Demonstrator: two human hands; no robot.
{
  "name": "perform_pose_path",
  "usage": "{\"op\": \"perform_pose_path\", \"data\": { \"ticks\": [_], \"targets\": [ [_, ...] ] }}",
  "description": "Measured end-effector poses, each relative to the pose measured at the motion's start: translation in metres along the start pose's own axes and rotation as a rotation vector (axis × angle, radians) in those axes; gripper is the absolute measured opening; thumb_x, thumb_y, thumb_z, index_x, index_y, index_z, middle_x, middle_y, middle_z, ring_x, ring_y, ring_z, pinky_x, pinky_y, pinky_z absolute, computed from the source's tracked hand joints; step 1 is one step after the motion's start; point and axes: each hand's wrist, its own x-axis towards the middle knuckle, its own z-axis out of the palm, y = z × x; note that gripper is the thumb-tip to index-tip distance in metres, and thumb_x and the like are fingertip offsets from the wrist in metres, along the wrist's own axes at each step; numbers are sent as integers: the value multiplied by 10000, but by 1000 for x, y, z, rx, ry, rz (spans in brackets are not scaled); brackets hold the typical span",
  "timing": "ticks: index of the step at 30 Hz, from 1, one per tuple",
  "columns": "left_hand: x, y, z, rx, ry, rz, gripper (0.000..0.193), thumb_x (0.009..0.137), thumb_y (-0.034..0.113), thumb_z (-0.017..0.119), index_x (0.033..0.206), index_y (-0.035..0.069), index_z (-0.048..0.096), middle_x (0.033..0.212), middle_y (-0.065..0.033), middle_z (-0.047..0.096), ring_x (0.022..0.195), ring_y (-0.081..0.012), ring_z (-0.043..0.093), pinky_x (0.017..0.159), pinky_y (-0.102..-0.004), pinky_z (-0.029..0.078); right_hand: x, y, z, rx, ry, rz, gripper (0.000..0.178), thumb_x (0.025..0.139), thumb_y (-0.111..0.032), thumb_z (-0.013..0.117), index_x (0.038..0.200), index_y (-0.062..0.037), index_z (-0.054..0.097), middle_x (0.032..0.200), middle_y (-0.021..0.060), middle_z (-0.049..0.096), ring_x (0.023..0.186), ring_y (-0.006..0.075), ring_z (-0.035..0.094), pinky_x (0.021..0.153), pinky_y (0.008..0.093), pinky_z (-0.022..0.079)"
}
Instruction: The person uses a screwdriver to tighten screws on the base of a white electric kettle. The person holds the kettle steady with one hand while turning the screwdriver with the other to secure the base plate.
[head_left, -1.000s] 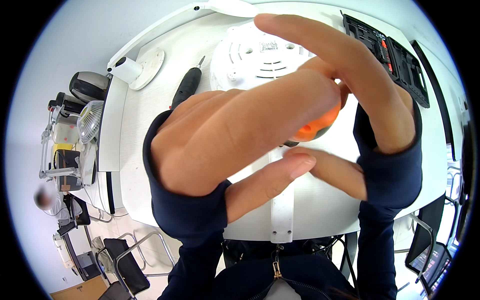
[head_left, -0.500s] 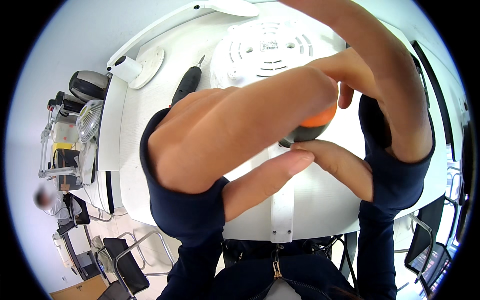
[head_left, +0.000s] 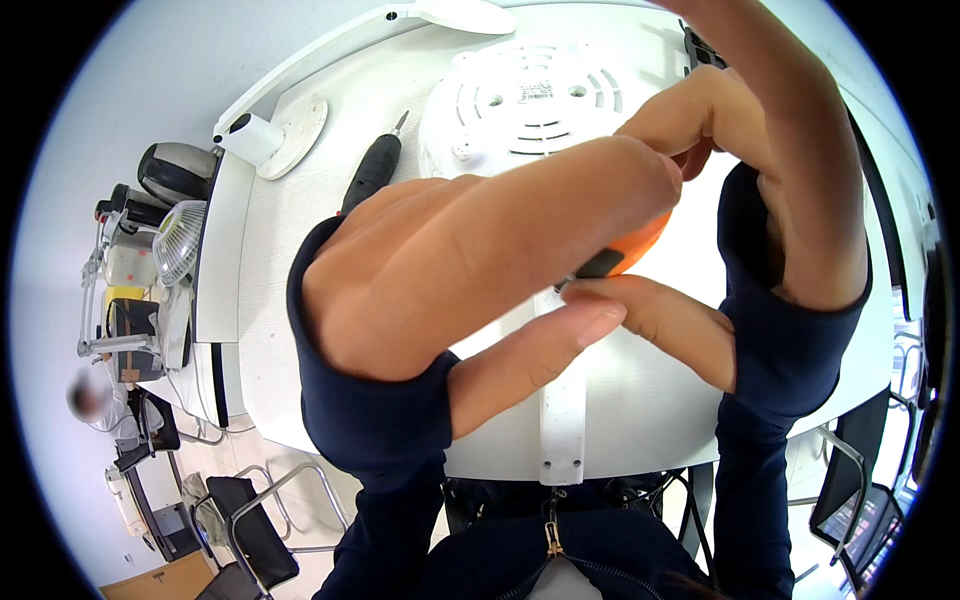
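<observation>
Both my hands are raised close in front of me, meeting around an orange-and-black rounded thing [head_left: 640, 245], mostly hidden by fingers, so its exact kind cannot be told. My left hand [head_left: 480, 250] curls its index finger over it, hiding its upper left side; the left thumb stands a little apart below. My right hand [head_left: 770, 180] presses its thumb against the thing's underside, with some fingers bent behind and one finger stretched up out of view. Beyond the hands lies a round white slotted housing [head_left: 540, 95]. A black powered screwdriver [head_left: 376, 168] rests to its left, bit pointing away.
A white desk lamp base [head_left: 300, 140] stands on the white table [head_left: 275, 330] at the far left, its arm along the back edge. A white bar with screws [head_left: 563, 435] reaches the near edge. Side shelves hold appliances; chairs [head_left: 245, 520] and a seated person [head_left: 100, 400] are left.
The orange-and-black thing has turned between my fingers, showing a different side. My right hand's bent fingers and raised finger have shifted slightly. The left hand has barely moved.
</observation>
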Motion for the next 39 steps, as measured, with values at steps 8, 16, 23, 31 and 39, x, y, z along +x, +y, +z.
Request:
{"op": "perform_pose_path", "data": {
  "ticks": [8, 16, 23, 31, 39],
  "targets": [
    [-11, -10, -5, 213, 35, 80, 547, 668, 115, 661, 1149, -53, 461, 1057, -177, 571, 911, -242, 602, 849, -309, 437, 7, -1, -1, -115, -63, -74, 595, 630, -67, 747, 1155, -12, 472, 907, 95, 586, 801, 207, 581, 698, 269, 433],
    [4, 10, 6, -53, 157, -39, 535, 684, 109, 643, 1152, -54, 442, 1059, -185, 571, 918, -247, 598, 841, -330, 443, -3, -7, -11, -192, -79, 2, 670, 631, -101, 755, 1225, -39, 452, 933, 69, 597, 778, 174, 593, 721, 267, 456],
    [-19, -16, 2, -100, 74, -25, 520, 689, 80, 612, 1157, -60, 433, 1058, -187, 570, 928, -240, 585, 847, -319, 425, 6, -14, -9, -34, -88, 99, 669, 617, -106, 757, 1222, -60, 477, 1025, 77, 601, 797, 181, 603, 764, 293, 472],
    [-20, -7, 6, -58, 89, -65, 539, 672, 20, 590, 1173, -73, 412, 1071, -196, 567, 966, -230, 563, 887, -332, 393, 9, -4, -1, -14, -71, -20, 668, 612, -112, 760, 1217, -54, 483, 980, 74, 611, 768, 179, 605, 744, 293, 477],
    [-3, 9, -13, -45, -132, -99, 526, 678, 31, 595, 1163, -80, 427, 1074, -213, 566, 964, -231, 564, 886, -326, 394, 11, -6, 3, 35, -62, -13, 662, 610, -112, 758, 1211, -52, 487, 981, 79, 613, 766, 185, 607, 737, 291, 479]
  ]
}}
